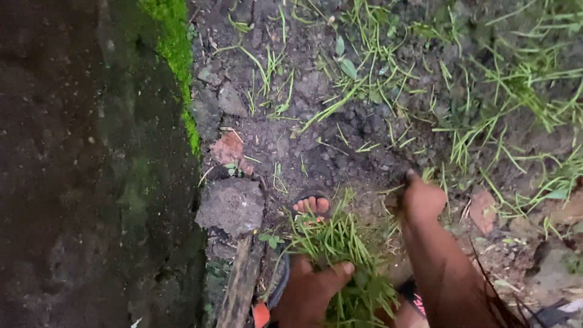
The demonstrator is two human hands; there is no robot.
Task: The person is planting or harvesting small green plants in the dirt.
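left hand [310, 291] fist clamped round grass bunch [340, 252] | right hand [420, 197] knuckled down into soil [328, 152], grip unclear

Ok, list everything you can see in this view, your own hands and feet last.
grass bunch: one, green, gripped at bottom centre
loose grass blades: many, green, scattered upper right
soil: dark brown, centre
stone: one, grey, beside the wall
brick fragment: one, reddish, above the stone
wooden plank: one, brown, bottom edge
wall: one, dark, mossy rim, left
toes: one foot in a sandal, centre
left hand: closed on the grass bunch
right hand: fisted at the soil; what it holds is hidden
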